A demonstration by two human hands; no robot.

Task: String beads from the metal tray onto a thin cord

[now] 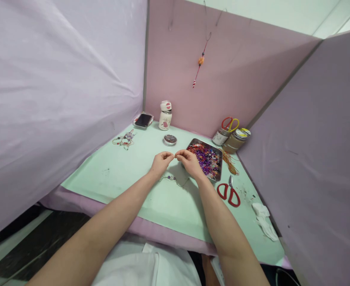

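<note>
- Both arms reach over the table [139,163], and here the left hand [162,162] meets the right hand [190,161]: thumbs and forefingers pinched closed, whatever is between them too tiny for me to tell. I'd steady the wrists, keep those tips close and pull gently.
- The metal tray [221,165], full of beads [207,159], sits right beside the right hand, so I'd watch any sideways pull there.
- Red-handled scissors [230,185] lie right of that forearm, within easy reach.
- The bottle [165,120] stands at the back, out of the way.
- The round tin [170,139] sits just beyond the fingers; a forward push could bump it.
- And the beaded string [171,178] lies between the forearms, just nearer than the hands; I'd avoid dragging it.
</note>
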